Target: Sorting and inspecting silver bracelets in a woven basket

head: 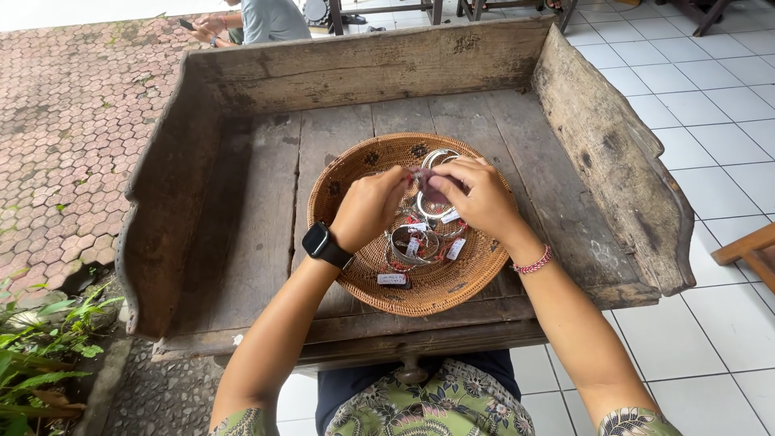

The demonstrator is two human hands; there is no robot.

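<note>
Looking down from head height, the view showed two bare hands meeting over a round woven basket (452,295) that sat on an old wooden surface (266,218) with raised plank sides. The left hand (370,208), with a black smartwatch (325,245) on its wrist, was curled with its fingertips pinched on a small dark reddish piece (430,190), too small to tell what it was. The right hand (482,198), with a red and white braided band (534,262) on its wrist, gripped the same piece from the other side, so both hands were closed on it just above the middle of the basket. Beneath them, inside the basket, lay several silver bangles (413,242) with small white and red tags, and one tag (392,279) rested near the front rim. White floor tiles (726,97) lay to the right and reddish paving stones (64,121) to the left. At the far top edge, another person (266,18) in a grey shirt was partly visible.
</note>
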